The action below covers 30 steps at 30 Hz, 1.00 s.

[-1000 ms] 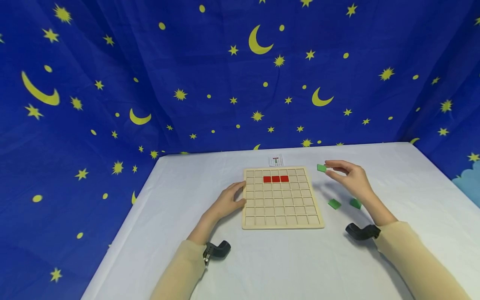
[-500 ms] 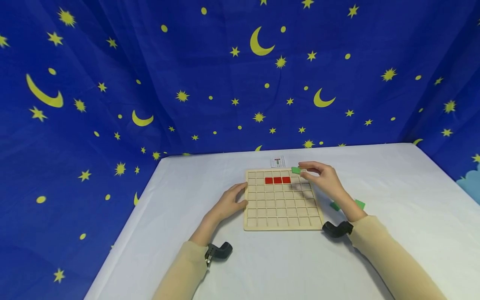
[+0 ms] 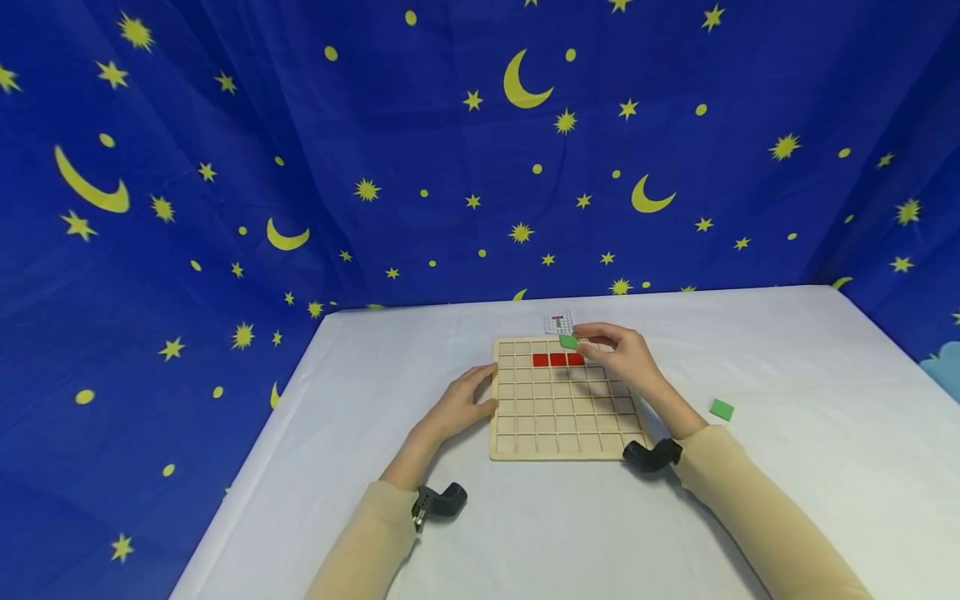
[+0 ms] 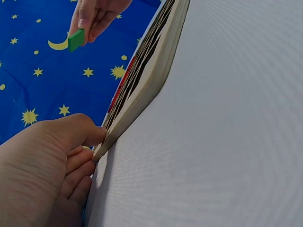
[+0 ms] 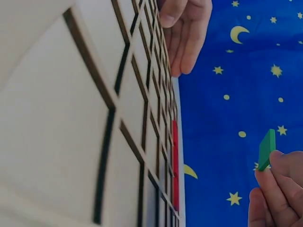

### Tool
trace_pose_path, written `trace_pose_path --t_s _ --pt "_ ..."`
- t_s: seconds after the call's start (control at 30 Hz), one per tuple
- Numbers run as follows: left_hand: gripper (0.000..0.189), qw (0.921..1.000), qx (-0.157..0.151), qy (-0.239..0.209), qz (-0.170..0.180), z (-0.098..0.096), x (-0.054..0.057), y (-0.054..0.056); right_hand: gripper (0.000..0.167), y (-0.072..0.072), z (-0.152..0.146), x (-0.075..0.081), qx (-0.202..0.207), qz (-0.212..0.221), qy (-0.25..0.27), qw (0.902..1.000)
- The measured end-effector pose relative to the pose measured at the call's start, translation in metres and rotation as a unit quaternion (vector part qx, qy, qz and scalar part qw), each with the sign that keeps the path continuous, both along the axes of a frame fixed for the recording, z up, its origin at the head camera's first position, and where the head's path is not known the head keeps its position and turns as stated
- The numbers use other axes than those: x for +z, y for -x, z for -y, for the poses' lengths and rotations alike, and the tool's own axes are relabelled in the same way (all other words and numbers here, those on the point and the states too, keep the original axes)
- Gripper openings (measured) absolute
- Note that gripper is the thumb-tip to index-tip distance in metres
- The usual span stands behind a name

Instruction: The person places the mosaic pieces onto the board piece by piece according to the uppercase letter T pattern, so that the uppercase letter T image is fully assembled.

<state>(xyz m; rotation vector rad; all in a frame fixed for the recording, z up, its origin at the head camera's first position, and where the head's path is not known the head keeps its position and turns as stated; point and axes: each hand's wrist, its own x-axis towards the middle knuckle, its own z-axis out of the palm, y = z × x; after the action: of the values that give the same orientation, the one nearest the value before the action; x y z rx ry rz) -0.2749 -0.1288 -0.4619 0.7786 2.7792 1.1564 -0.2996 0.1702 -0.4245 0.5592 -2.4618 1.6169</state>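
Observation:
My right hand (image 3: 624,360) pinches a small square green tile (image 3: 567,342) between thumb and fingertips, held over the far rows of a wooden grid board (image 3: 555,423). The right wrist view shows the tile (image 5: 267,150) raised off the board, its face tilted. Three red tiles (image 3: 558,360) lie side by side in a row near the board's far edge. At the board's left edge rests my left hand (image 3: 456,404), thumb and fingers spread apart along the rim. In the left wrist view its thumb (image 4: 90,135) touches the board's side.
Just behind the board lies a small card (image 3: 558,322) printed with a grid and a coloured T shape. One loose green tile (image 3: 722,409) is on the white cloth to the right; my right forearm hides part of the area beside the board. A blue star-patterned curtain (image 3: 420,150) stands behind.
My right hand has carried the green tile leftward from beside the board to above its far rows. Of two loose green tiles, one is now hidden behind the right arm. The left hand stays put.

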Motion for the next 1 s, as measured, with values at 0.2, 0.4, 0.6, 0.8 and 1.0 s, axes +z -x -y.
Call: trace_pose_path --t_s 0.2,0.4,0.6,0.8,1.0 --pt "0.064 1.0 0.0 0.002 -0.001 0.0 -0.002 0.0 0.038 0.001 0.002 -0.007 0.01 0.017 -0.002 0.9998" --pt "0.063 1.0 0.002 -0.001 -0.003 0.0 -0.001 0.001 0.035 -0.002 0.003 -0.013 0.029 0.022 -0.006 0.9993" --pt "0.063 1.0 0.0 -0.003 -0.004 0.0 -0.003 0.001 0.03 0.001 0.008 -0.026 0.041 -0.002 -0.027 0.9988" --pt "0.063 1.0 0.002 0.005 -0.002 0.0 0.0 0.001 0.027 0.002 0.012 -0.038 0.04 -0.01 -0.051 0.9978" --pt "0.063 0.9999 0.004 0.01 0.001 0.0 0.002 0.0 0.027 0.003 0.012 -0.041 0.03 -0.037 -0.085 0.9952"
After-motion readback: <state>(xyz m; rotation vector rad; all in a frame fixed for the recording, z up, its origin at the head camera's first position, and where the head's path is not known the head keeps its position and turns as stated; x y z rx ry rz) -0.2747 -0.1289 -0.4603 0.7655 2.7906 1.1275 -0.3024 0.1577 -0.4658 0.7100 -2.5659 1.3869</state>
